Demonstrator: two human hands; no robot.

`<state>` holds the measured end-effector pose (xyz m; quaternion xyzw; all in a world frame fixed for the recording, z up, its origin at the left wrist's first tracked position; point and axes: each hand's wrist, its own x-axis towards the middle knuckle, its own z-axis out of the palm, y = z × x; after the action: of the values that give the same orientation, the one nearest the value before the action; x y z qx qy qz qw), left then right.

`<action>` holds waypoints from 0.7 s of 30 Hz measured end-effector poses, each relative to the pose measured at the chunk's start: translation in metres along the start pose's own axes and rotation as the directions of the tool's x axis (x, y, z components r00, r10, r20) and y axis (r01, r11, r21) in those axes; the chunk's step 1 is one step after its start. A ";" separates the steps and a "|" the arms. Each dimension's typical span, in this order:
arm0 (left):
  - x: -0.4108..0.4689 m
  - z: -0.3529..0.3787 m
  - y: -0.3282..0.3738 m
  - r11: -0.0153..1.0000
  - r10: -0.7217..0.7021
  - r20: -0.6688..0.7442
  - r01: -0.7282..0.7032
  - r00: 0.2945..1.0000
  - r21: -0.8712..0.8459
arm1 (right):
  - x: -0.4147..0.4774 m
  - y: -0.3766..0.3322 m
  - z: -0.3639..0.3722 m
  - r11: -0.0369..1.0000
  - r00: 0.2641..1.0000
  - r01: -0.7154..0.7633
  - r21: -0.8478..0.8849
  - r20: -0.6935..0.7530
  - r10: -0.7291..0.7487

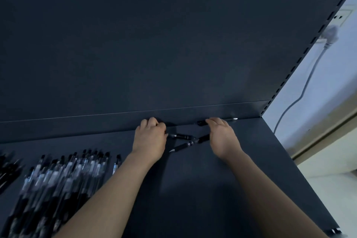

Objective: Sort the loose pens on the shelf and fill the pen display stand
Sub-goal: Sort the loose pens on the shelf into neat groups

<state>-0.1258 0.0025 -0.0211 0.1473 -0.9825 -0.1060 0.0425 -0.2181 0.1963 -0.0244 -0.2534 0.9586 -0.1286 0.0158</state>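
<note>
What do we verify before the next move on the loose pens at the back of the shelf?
1. Grip of left hand: fingers curled beside a short black plastic pen; cannot tell.
2. Grip of right hand: fingers over a silver-tipped black pen lying along the back wall; cannot tell.
3. Diagonal black pen lies between both hands, within reach: ok.
4. Sorted row of black-and-clear pens lies apart from the hands: ok.
5. The pen display stand is in view: not ok.
</note>
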 end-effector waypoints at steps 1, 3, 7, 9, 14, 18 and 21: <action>0.002 0.000 0.000 1.000 -0.004 0.003 0.004 1.000 0.008 | 0.004 0.004 -0.001 1.000 1.000 0.006 -0.012 0.003 -0.006; 0.003 0.000 0.001 1.000 -0.013 0.020 0.013 1.000 0.010 | 0.010 0.009 -0.002 0.998 1.000 0.005 -0.056 0.021 -0.004; -0.001 -0.004 0.006 0.994 -0.033 0.056 0.038 0.998 -0.100 | 0.016 0.015 -0.001 0.995 0.998 -0.067 -0.080 -0.011 0.066; -0.005 -0.005 0.012 0.980 -0.024 0.089 0.041 0.996 -0.193 | 0.013 0.017 -0.001 0.994 0.994 -0.109 -0.001 -0.026 0.109; -0.010 -0.005 0.026 0.972 0.040 0.183 0.004 0.982 -0.237 | 0.000 0.020 -0.006 0.977 0.983 -0.184 0.107 0.030 0.182; -0.013 -0.004 0.029 0.977 0.018 0.207 0.027 0.978 -0.212 | -0.011 0.022 -0.011 0.952 0.963 -0.268 0.145 0.067 0.261; -0.018 -0.005 0.027 0.971 -0.032 0.250 0.089 0.968 -0.221 | -0.020 0.020 -0.010 0.922 0.956 -0.294 0.253 0.067 0.286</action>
<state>-0.1161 0.0323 -0.0114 0.1573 -0.9563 -0.2379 -0.0653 -0.2113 0.2255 -0.0204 -0.1063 0.9600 -0.2457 0.0815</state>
